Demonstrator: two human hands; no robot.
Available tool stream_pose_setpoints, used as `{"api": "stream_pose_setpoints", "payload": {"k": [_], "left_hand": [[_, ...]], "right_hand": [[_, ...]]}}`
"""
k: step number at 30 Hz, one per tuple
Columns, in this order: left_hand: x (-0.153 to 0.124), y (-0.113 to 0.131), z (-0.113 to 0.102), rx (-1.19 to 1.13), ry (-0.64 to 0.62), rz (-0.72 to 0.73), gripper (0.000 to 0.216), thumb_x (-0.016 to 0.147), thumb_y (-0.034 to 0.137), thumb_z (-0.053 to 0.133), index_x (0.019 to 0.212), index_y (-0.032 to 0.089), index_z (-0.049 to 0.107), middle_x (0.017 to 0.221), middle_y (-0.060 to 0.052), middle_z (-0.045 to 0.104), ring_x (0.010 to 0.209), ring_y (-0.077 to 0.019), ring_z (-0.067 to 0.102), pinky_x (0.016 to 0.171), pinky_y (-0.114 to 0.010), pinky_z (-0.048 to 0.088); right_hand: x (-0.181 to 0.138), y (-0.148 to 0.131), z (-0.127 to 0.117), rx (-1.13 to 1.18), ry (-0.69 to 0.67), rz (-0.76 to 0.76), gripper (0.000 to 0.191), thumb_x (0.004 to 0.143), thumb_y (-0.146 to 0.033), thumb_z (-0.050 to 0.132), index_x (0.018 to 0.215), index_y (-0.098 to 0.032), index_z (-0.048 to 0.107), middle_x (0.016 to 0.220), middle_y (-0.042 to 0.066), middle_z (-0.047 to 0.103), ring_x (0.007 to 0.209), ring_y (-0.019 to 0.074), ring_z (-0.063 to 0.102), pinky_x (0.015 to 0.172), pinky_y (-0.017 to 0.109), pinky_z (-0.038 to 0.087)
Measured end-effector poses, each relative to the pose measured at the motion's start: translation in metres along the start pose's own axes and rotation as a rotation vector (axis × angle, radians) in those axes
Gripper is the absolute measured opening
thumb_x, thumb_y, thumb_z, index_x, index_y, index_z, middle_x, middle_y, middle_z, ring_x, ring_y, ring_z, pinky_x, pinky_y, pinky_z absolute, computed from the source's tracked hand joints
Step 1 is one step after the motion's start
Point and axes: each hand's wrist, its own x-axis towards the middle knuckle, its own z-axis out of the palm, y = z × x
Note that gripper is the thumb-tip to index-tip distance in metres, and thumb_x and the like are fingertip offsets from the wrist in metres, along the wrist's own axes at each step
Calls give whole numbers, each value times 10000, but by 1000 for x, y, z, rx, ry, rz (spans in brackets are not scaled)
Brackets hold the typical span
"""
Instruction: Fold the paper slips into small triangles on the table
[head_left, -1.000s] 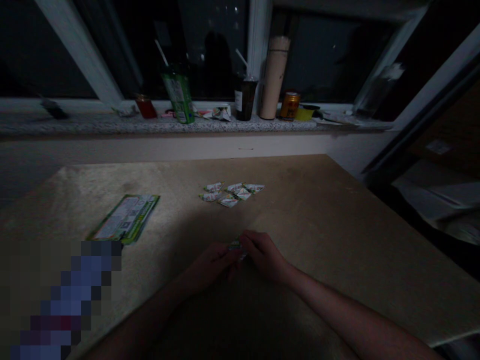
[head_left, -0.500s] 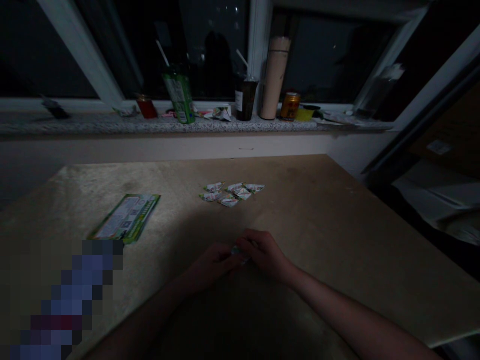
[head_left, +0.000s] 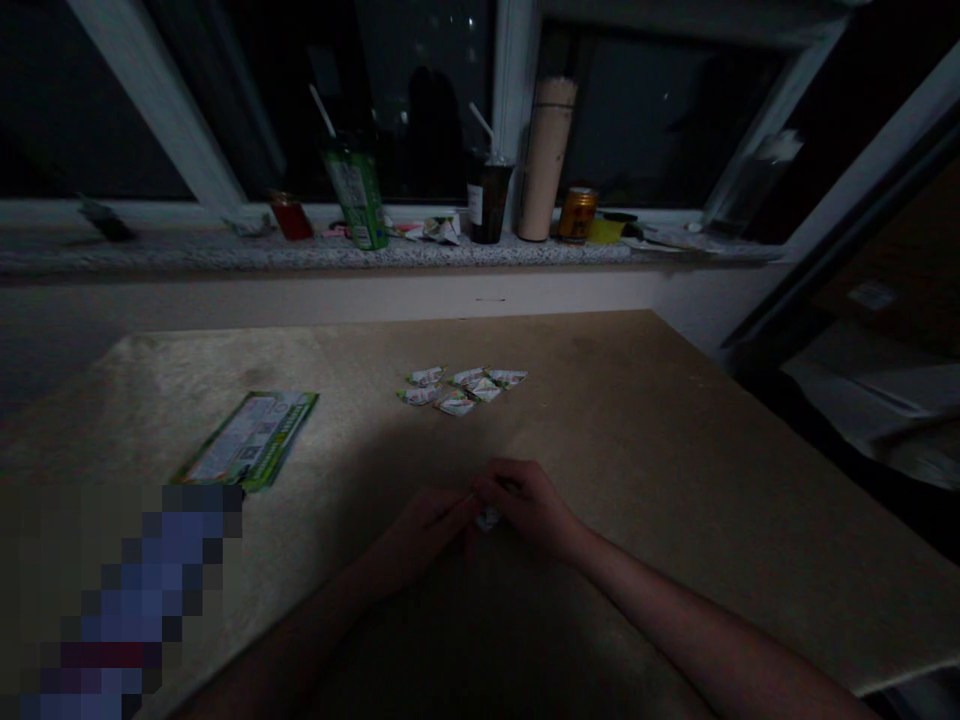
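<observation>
My left hand (head_left: 421, 530) and my right hand (head_left: 529, 505) meet at the near middle of the brown table (head_left: 675, 420), fingers pinched together on a small folded paper piece (head_left: 487, 517) that shows pale between them. Farther back on the table lies a cluster of several small folded paper pieces (head_left: 461, 388), white with green and red print. A flat stack of green-edged printed paper sheets (head_left: 249, 440) lies to the left of my hands.
A stone window sill (head_left: 187, 250) runs behind the table with a green drink carton (head_left: 355, 195), a dark cup with a straw (head_left: 486, 200), a tall beige tube (head_left: 544, 160), a gold can (head_left: 575, 213) and a red jar (head_left: 289, 215). The room is dim.
My hands stay together at the same spot; the fingers have shifted slightly on the small paper, which now shows lower between them.
</observation>
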Motion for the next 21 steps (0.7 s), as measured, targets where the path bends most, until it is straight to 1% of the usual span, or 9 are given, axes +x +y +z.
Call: {"api": "stream_pose_setpoints", "payload": {"k": [4, 7, 11, 13, 14, 15, 17, 19, 21], "left_hand": [[1, -1, 0, 27, 71, -34, 494, 929, 466, 345, 631, 161, 594, 603, 5, 575, 589, -145, 534, 596, -224, 389], [1, 4, 2, 51, 140, -41, 452, 932, 436, 345, 685, 167, 611, 649, 5, 612, 637, -163, 563, 631, -233, 402], [2, 8, 5, 146, 253, -44, 394, 920, 417, 374, 711, 174, 604, 675, 1, 634, 654, -177, 588, 624, -243, 416], [2, 8, 5, 167, 285, -50, 336, 909, 403, 416, 796, 175, 634, 742, -7, 667, 700, -188, 611, 650, -252, 436], [3, 7, 5, 157, 304, -50, 299, 901, 392, 443, 881, 176, 649, 817, -15, 688, 755, -195, 627, 690, -259, 450], [3, 6, 5, 139, 320, -48, 279, 890, 380, 473, 978, 181, 647, 906, -22, 699, 817, -202, 636, 736, -268, 461], [3, 4, 6, 89, 345, -43, 320, 859, 356, 532, 1126, 196, 606, 1063, -33, 683, 930, -208, 635, 820, -288, 469], [3, 2, 7, 46, 360, -40, 356, 825, 341, 574, 1153, 202, 591, 1103, -39, 674, 954, -209, 641, 835, -300, 485], [3, 1, 7, 26, 367, -50, 338, 806, 337, 593, 1117, 204, 608, 1059, -34, 692, 912, -208, 660, 809, -305, 507]], "right_hand": [[3, 0, -2, 90, 44, 21, 234, 785, -393, 600, 741, -164, 606, 646, -8, 575, 596, 110, 507, 552, 217, 388], [5, 0, -4, 120, 84, 23, 260, 763, -421, 623, 737, -163, 634, 675, 6, 595, 606, 114, 525, 544, 221, 398], [6, 5, -5, 115, 152, 86, 253, 717, -409, 677, 766, -162, 656, 562, -30, 519, 478, 79, 432, 424, 194, 301], [6, 7, -5, 129, 159, 140, 256, 697, -396, 696, 785, -159, 653, 499, -54, 471, 429, 67, 385, 391, 185, 259], [6, 8, -5, 137, 158, 153, 255, 695, -392, 698, 781, -157, 652, 486, -57, 466, 421, 66, 384, 388, 183, 260], [6, 8, -5, 140, 156, 154, 248, 698, -389, 695, 772, -156, 652, 483, -56, 470, 420, 67, 392, 391, 183, 269], [6, 8, -5, 128, 156, 129, 227, 710, -379, 685, 746, -156, 657, 503, -44, 497, 437, 72, 420, 404, 186, 295], [5, 7, -5, 102, 155, 85, 203, 731, -361, 670, 729, -158, 669, 570, -19, 546, 479, 81, 461, 432, 193, 332], [5, 7, -5, 70, 151, 43, 185, 745, -343, 660, 722, -160, 679, 643, 4, 584, 525, 92, 494, 468, 205, 367]]}}
